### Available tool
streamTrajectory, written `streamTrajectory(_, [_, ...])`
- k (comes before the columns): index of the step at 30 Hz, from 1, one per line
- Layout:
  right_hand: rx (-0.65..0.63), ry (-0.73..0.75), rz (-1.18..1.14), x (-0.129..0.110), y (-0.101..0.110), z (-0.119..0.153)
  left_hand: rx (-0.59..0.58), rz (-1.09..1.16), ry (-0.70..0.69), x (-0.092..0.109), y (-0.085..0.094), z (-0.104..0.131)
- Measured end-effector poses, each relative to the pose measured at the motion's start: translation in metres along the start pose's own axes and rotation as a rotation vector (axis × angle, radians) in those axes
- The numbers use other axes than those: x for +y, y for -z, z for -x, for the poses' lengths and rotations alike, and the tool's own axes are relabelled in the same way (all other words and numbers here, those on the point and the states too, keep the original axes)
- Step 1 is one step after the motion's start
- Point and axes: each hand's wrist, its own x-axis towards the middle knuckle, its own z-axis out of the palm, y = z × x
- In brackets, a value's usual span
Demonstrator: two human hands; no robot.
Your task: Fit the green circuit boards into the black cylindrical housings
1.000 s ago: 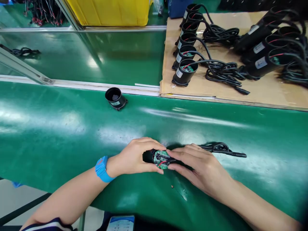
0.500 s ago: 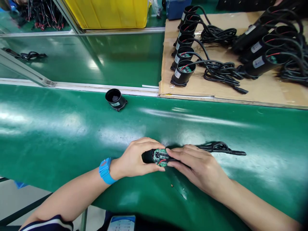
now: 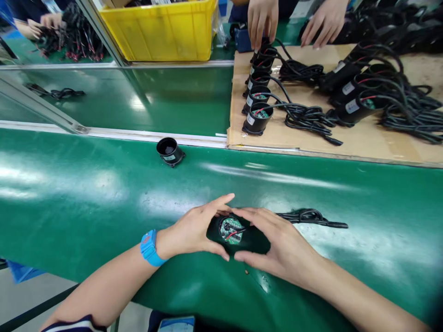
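A short black cylindrical housing [image 3: 213, 229] with a round green circuit board [image 3: 232, 232] in its mouth stands on the green mat between my hands. My left hand [image 3: 194, 230] curves around its left side, thumb and index finger spread wide. On the other side my right hand [image 3: 277, 235] arches over the black cable, fingers apart from the thumb. Red and black leads run from the board toward my right palm. Past my right hand lies the coiled black cable [image 3: 308, 216]. Whether my hidden fingertips touch the housing, I cannot tell.
Another black housing [image 3: 170, 152] stands near the mat's back edge. On a cardboard sheet [image 3: 238, 133] sit several wired housings [image 3: 258, 119]; a co-worker's hands [image 3: 263, 23] reach in there. A yellow bin [image 3: 162, 34] and another person's hands [image 3: 41, 25] are at the back left.
Both hands have loosened: my fingers have spread away from the board and cable, which they pinched before. Co-workers' hands have come into view at the back as the view tilted up.
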Motion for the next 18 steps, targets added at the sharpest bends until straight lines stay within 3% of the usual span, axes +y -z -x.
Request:
streamTrajectory(3, [0.068,0.019,0.135,-0.003,-0.015,-0.002,0.002,-0.069,-0.083,-0.004,-0.002,0.001])
streamTrajectory(5, [0.142,0.036,0.178,-0.002,-0.024,-0.004,0.090,-0.131,-0.206,-0.005,0.001,0.001])
streamTrajectory(6, [0.170,0.049,0.185,0.000,-0.027,-0.005,0.186,-0.162,-0.270,-0.007,0.004,0.001])
streamTrajectory(8, [0.201,0.074,0.190,0.002,-0.030,-0.007,0.491,-0.234,-0.314,-0.011,0.016,0.001])
streamTrajectory(10, [0.208,0.084,0.199,0.003,-0.030,-0.008,0.833,-0.317,-0.204,-0.018,0.035,0.000])
streamTrajectory(12, [0.214,0.084,0.216,0.004,-0.031,-0.008,1.023,-0.382,-0.011,-0.029,0.055,-0.002])
streamTrajectory(14, [0.236,0.090,0.230,0.005,-0.033,-0.008,1.028,-0.416,0.154,-0.042,0.074,-0.006])
streamTrajectory(18, [0.279,0.152,0.195,0.010,-0.039,-0.008,0.871,-0.457,0.342,-0.063,0.098,-0.013])
